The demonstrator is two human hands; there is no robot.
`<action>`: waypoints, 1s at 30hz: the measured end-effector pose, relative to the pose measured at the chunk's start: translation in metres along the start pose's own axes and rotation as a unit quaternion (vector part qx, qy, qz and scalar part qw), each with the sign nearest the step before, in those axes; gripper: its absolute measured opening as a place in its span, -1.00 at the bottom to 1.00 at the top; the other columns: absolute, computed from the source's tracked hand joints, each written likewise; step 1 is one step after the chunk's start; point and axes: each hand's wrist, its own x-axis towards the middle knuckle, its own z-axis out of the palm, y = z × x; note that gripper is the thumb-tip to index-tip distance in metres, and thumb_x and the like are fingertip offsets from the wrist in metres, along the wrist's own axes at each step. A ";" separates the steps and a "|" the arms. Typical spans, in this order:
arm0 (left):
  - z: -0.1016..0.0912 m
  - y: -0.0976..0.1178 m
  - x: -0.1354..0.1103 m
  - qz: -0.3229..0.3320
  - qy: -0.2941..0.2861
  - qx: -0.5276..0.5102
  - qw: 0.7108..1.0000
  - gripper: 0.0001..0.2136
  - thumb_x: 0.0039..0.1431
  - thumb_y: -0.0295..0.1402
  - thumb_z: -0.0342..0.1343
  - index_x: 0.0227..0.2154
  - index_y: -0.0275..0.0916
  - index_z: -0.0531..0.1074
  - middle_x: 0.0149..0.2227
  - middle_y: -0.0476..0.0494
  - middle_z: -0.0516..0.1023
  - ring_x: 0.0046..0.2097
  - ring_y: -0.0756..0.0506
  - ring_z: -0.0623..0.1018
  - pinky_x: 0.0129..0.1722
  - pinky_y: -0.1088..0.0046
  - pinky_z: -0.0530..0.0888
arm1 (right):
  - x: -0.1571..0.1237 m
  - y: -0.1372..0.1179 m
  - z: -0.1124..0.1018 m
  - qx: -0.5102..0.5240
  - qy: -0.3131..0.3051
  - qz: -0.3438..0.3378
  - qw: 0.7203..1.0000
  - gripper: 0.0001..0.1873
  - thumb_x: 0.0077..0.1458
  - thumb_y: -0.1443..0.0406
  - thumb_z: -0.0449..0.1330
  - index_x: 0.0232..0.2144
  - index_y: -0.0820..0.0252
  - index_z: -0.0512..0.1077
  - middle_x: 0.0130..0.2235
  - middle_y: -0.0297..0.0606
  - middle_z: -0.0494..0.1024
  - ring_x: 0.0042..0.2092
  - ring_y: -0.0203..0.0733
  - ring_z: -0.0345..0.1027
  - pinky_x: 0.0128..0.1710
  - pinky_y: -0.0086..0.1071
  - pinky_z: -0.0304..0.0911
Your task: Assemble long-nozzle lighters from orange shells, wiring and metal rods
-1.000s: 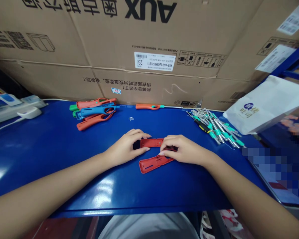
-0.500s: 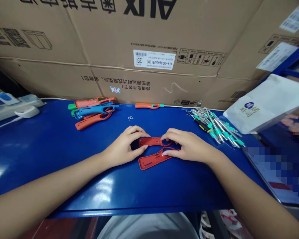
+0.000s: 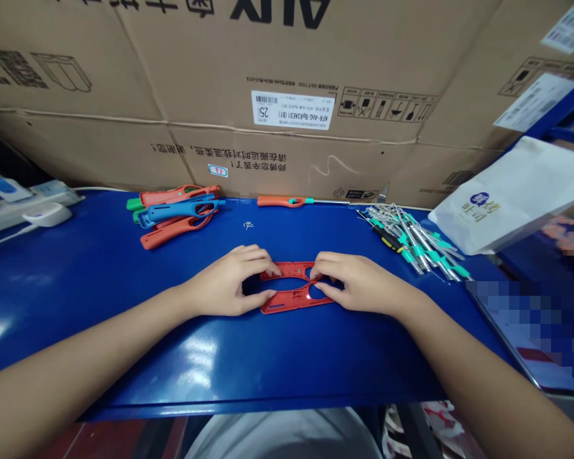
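Two red lighter handle halves lie side by side on the blue table, their inner sides up: the far half (image 3: 293,271) and the near half (image 3: 286,300). My left hand (image 3: 224,282) is on their left ends, fingertips on the far half and thumb on the near one. At the trigger-ring ends, my right hand (image 3: 366,280) holds both pieces between its fingers and thumb, hiding part of the rings. The two halves lie close together near the rings and apart at the left. A tiny green mark shows inside the far half.
Several orange, blue and green handle shells (image 3: 179,210) are piled at the back left. Small white pieces (image 3: 247,225) lie behind my hands. An orange lighter (image 3: 281,201) rests along the carton (image 3: 210,83). Metal lighter tubes (image 3: 414,245) and a white bag (image 3: 502,197) are at right.
The near red half has moved away from me, closer to the far half, and turned slightly level. Both hands stay on the pieces, with my left hand shifted slightly left.
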 end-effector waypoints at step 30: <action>-0.010 -0.010 -0.003 0.027 0.012 0.070 0.997 -0.77 0.40 -0.34 -0.01 -0.05 -0.20 0.51 -0.08 -0.19 0.57 -0.07 -0.15 0.52 -0.01 0.24 0.42 | -0.023 0.078 -0.042 -0.170 0.227 0.402 0.871 -0.77 0.21 0.25 0.13 -0.16 0.16 0.54 -0.08 -0.09 0.56 -0.09 0.00 0.44 -0.11 -0.24 0.31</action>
